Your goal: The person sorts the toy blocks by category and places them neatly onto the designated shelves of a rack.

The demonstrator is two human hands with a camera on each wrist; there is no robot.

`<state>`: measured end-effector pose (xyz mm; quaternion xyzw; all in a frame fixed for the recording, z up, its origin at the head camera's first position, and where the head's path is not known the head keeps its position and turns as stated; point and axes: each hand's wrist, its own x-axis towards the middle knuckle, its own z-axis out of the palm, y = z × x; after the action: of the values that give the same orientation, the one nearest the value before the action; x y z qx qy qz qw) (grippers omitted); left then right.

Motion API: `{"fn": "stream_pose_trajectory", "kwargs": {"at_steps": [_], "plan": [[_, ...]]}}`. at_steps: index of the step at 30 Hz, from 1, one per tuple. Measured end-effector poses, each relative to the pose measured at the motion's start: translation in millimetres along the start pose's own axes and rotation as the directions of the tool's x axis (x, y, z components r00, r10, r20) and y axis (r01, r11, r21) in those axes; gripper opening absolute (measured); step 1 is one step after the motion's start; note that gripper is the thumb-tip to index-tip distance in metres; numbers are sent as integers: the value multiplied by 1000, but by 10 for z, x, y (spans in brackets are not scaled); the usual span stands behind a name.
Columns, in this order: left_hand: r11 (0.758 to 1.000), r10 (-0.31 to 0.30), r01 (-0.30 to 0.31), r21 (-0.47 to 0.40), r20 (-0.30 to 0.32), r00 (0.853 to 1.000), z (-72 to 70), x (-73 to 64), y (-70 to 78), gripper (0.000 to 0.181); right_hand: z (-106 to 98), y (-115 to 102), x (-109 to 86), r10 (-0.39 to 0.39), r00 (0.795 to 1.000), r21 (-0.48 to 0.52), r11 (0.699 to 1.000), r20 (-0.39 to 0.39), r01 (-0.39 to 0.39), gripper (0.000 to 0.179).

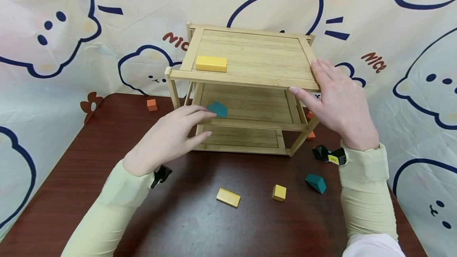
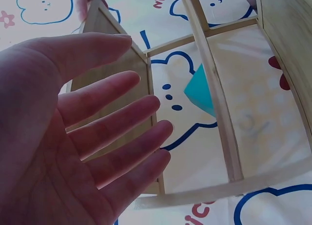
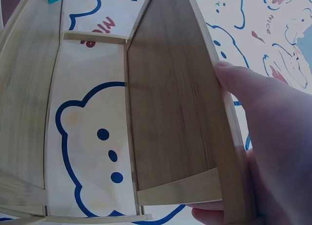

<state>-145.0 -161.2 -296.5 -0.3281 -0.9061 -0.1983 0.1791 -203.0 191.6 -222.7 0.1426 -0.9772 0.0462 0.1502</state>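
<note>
A three-tier wooden shelf (image 1: pixel 255 56) stands on the table. My right hand (image 1: pixel 339 98) holds its top board at the front right corner, the thumb lying on the front edge; fingertips show past the side rail in the right wrist view. My left hand (image 1: pixel 171 136) hovers at the shelf's front left, fingers spread with nothing in them in the left wrist view. Just beyond those fingers, on the middle board, sits a teal block (image 1: pixel 218 109), apart from the hand in the left wrist view. A yellow rectangular block (image 1: pixel 211 64) lies on the top board's left front.
In front of the shelf, a flat yellow block (image 1: pixel 228 197), a yellow cube (image 1: pixel 279 192) and a teal wedge (image 1: pixel 315 183) lie on the dark table (image 1: pixel 185 225). An orange cube (image 1: pixel 151 105) is at back left. Orange blocks (image 1: pixel 311 135) are partly hidden behind the right leg.
</note>
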Motion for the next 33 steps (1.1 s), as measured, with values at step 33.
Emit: {"fn": "stream_pose_trajectory", "kwargs": {"at_steps": [33], "plan": [[963,-260,260,73,-15,966,-419,-615,-305,43,39,10,-14,-2,997,14,1000,-78,3,85]]}}
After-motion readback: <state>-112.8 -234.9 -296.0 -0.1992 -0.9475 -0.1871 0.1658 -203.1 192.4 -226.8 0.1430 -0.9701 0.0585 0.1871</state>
